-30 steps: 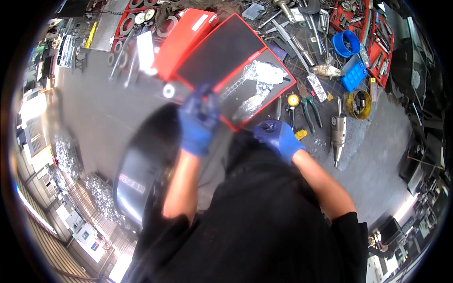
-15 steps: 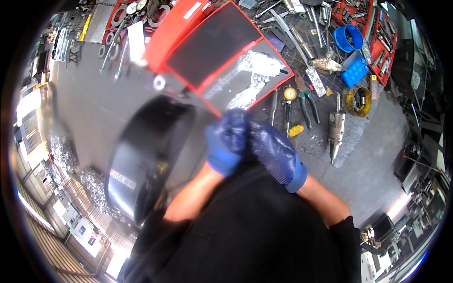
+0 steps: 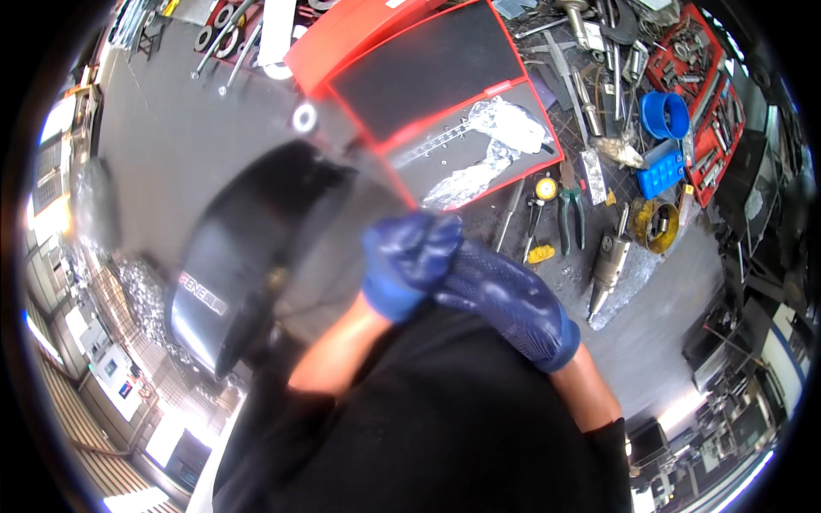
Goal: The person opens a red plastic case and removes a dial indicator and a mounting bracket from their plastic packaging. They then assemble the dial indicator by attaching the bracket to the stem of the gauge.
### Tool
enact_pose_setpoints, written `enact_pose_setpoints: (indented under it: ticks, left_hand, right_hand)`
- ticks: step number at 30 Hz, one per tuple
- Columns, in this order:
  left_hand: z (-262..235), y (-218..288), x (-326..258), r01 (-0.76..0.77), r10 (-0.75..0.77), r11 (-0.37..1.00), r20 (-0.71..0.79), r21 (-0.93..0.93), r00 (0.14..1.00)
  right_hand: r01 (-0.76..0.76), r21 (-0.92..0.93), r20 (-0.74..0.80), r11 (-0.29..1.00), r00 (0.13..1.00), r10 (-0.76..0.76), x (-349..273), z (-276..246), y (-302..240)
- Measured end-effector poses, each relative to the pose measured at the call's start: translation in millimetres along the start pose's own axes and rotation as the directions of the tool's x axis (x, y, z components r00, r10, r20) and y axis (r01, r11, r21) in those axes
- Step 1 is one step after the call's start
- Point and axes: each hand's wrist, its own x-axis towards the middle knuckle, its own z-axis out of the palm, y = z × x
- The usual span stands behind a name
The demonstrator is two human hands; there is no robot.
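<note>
Both my hands wear dark blue coated gloves with lighter blue cuffs and meet in front of my black clothing. My left hand is closed in a fist against the finger end of my right hand. What the fist grips, if anything, is hidden. My right hand stretches in from the right, its fingertips tucked behind the left fist. Beside my left forearm is a black, glossy curved shell like a welding helmet, with pale lettering. Beyond my hands lies an open red case with a dark lining and crumpled clear plastic wrap.
Right of the case are pliers, a dial gauge, a metal tool holder, a yellow ring, a blue ring and a blue box. Red trays hold metal parts. Metal washers lie far left.
The view has shifted, so the case and tools sit farther right and slightly lower. Both hands stay together, the right forearm now slanting a little more. The black shell appears farther left.
</note>
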Motion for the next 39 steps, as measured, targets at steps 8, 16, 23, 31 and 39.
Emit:
enact_pose_setpoints:
  ticks: [8, 16, 23, 31, 39]
  left_hand:
    - [35, 9, 2, 0.043, -0.007, 0.948, 0.118, -0.314, 0.993]
    - [50, 22, 10, 0.189, -0.138, 0.859, 0.14, -0.476, 0.981]
    - [38, 34, 15, 0.161, -0.113, 0.831, 0.12, -0.533, 0.986]
    - [29, 41, 16, 0.159, -0.096, 0.859, 0.152, -0.487, 0.984]
    - [36, 25, 24, 0.218, -0.137, 0.799, 0.182, -0.561, 0.974]
  right_hand:
    - [0.056, -0.955, -0.025, 0.29, 0.963, -0.268, -15, 1, -33]
    - [-0.077, -0.93, -0.195, 0.359, 0.931, -0.308, -20, 27, -31]
    - [-0.195, -0.903, -0.271, 0.384, 0.95, -0.155, -43, 21, -36]
    - [-0.2, -0.573, -0.522, 0.795, 0.836, -0.166, -99, -21, -13]
    - [-0.234, -0.632, -0.453, 0.739, 0.885, -0.108, -105, -37, -32]
